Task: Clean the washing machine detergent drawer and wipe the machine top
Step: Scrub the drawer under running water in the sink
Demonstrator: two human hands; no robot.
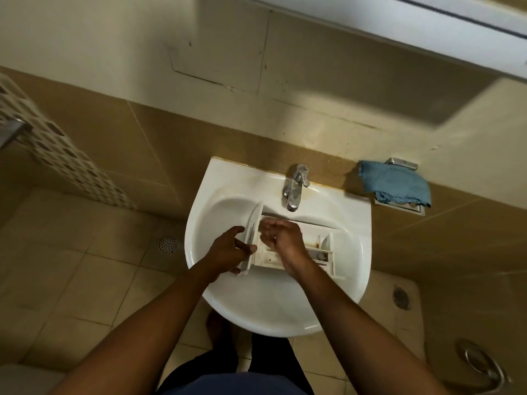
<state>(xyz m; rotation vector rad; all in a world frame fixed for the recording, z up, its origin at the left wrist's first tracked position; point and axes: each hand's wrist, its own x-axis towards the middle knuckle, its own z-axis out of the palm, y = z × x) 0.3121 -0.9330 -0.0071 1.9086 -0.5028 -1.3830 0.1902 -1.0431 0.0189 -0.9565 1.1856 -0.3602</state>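
The white, brown-stained detergent drawer (319,248) I grip lies across the sink (216,303) basin, compartments up, front panel leftward.

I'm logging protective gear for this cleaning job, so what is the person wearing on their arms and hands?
No gloves: the left hand and right hand are bare. Both forearms are uncovered, with no sleeves, watch or bracelet in view. A thin ring shows on one of the right hand's fingers.

Beige tiled wall (114,132); tiled floor (71,275), round drain (167,243); white basin (285,315), chrome tap (295,186).
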